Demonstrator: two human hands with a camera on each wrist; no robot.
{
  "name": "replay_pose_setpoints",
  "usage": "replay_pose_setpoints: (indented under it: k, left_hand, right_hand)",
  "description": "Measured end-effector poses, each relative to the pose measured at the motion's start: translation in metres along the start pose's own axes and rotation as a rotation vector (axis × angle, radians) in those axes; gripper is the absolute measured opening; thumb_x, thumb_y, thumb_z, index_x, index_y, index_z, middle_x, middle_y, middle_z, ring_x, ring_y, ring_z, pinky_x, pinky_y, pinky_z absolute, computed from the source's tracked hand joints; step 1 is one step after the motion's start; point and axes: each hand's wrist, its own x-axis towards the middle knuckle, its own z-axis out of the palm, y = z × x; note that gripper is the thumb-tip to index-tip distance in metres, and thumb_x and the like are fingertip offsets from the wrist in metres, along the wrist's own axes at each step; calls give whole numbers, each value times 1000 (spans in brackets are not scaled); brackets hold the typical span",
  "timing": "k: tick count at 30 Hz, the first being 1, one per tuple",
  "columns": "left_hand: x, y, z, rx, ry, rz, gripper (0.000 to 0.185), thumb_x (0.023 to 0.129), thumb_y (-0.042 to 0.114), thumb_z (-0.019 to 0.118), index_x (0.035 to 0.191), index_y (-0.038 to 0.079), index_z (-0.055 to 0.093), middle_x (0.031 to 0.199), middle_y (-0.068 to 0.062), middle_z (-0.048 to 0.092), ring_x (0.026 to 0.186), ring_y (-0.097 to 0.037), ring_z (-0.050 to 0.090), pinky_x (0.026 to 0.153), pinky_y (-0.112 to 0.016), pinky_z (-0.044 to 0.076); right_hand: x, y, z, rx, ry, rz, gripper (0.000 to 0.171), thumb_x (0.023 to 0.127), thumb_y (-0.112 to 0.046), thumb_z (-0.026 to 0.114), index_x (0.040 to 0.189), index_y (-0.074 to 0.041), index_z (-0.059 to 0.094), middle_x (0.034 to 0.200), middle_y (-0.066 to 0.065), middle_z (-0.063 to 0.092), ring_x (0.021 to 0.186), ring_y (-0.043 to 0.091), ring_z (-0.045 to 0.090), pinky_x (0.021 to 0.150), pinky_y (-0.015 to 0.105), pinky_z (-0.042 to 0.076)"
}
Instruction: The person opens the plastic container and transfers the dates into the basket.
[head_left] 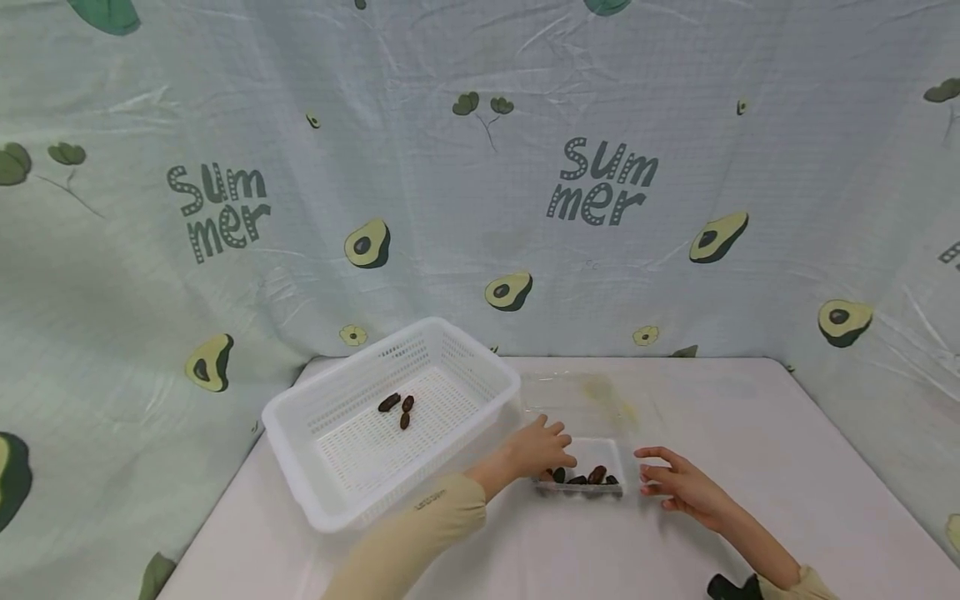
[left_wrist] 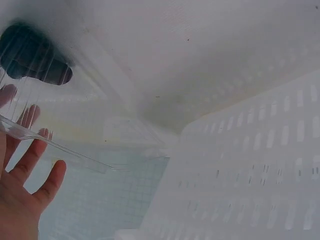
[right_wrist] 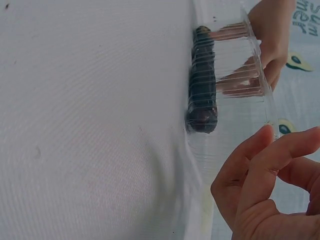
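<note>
A small clear plastic box (head_left: 600, 451) sits on the table with several dark brown dates (head_left: 597, 475) along its near side. My left hand (head_left: 538, 450) reaches over its left side, fingertips down inside among the dates. In the left wrist view the fingers (left_wrist: 49, 184) are spread, some seen through the clear wall; the thumb is hidden there. My right hand (head_left: 686, 487) hovers at the box's right end, fingers loosely bent and holding nothing. In the right wrist view it is near the box rim, with a row of dates (right_wrist: 202, 85) behind the ribbed wall.
A large white perforated basket (head_left: 330, 496) stands left of the box, beside my left forearm, with three dates (head_left: 389, 402) on its floor. The clear lid (head_left: 555, 398) lies behind the box. A curtain printed with avocados (head_left: 508, 291) hangs behind the table (head_left: 720, 408).
</note>
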Motion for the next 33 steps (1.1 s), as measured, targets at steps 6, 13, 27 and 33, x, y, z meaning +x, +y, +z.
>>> replay_pose_setpoints:
  k: [6, 13, 27, 33]
  left_hand:
    - [8, 3, -1, 67, -63, 18, 45, 76, 61, 50, 118, 46, 46, 114, 20, 53, 108, -5, 46, 90, -29, 41]
    - [14, 2, -3, 59, -119, 68, 45, 77, 58, 51, 120, 45, 43, 111, 26, 55, 108, -2, 44, 94, -28, 39]
    - [19, 5, 0, 78, -133, 69, 46, 77, 58, 50, 121, 48, 41, 113, 24, 54, 110, -2, 45, 93, -26, 40]
    - [17, 5, 1, 103, -92, 70, 46, 78, 59, 48, 121, 45, 41, 113, 22, 53, 107, -2, 46, 89, -24, 41]
  right_hand:
    - [0, 0, 0, 0, -1, -5, 53, 93, -31, 44, 133, -1, 26, 99, 3, 48, 81, 5, 60, 54, 19, 43]
    - [0, 0, 0, -6, 0, -8, 54, 93, -31, 43, 133, 0, 26, 100, 3, 49, 81, 5, 60, 54, 18, 43]
    - [2, 1, 1, -22, 9, -9, 54, 93, -29, 43, 134, 1, 24, 103, 5, 48, 81, 5, 60, 54, 19, 43]
    - [2, 2, 1, -16, 8, -7, 54, 93, -30, 42, 134, 1, 24, 101, 4, 49, 80, 5, 60, 55, 19, 43]
